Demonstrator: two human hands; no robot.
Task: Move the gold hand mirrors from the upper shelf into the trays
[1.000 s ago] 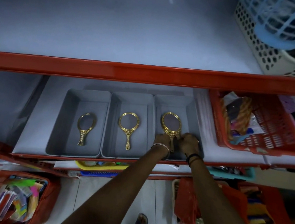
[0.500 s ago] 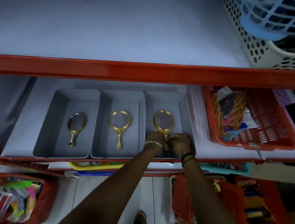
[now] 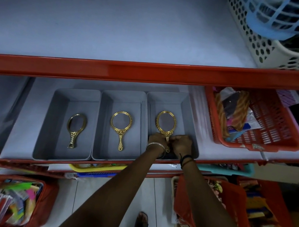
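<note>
Third mirror lay in right tray — left hand and right hand fingers pinched together on its handle. Best let go gently, handle flat, glass centred like neighbours; upper shelf looked bare of mirrors.

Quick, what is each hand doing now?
Left hand: closed on the handle of the right-tray mirror.
Right hand: closed on the same handle.

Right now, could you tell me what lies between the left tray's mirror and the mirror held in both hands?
In the head view, the middle tray lies between them, holding the round-framed gold mirror. The oval left mirror and the held mirror flank it.
</note>
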